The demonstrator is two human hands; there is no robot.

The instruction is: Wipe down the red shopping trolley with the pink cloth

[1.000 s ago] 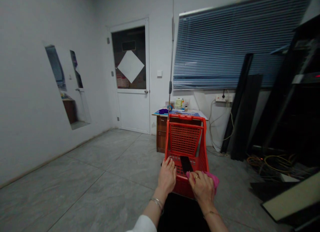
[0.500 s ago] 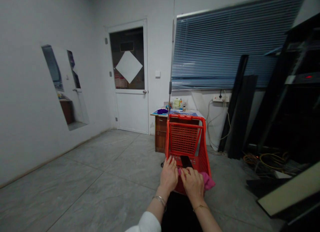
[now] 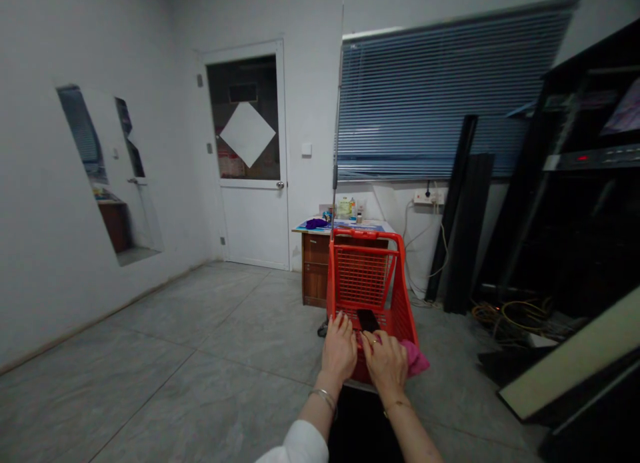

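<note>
A red shopping cart (image 3: 367,270) stands directly ahead of me, its tall grid panel at the far end. My left hand (image 3: 340,348) rests over the cart's near rim, fingers bent and close together. Beside it, my right hand (image 3: 384,360) is closed on a pink cloth (image 3: 414,360), pressed on the same rim; the cloth hangs out to the right. A dark flat piece (image 3: 369,320) shows just beyond the right fingers, its lower end hidden by them. I cannot tell whether that hand touches it.
A wooden desk (image 3: 315,276) with bottles and a purple cloth (image 3: 317,223) stands behind the cart. A thin upright pole (image 3: 335,150) rises near it. To the right are black panels (image 3: 467,236), loose cables (image 3: 525,313) and a pale board (image 3: 560,363). A white door (image 3: 255,223) is at the back.
The view has turned slightly right, so the room and cart sit further left. Both hands keep nearly the same place on the cart's near rim, the pink cloth still under the right one.
</note>
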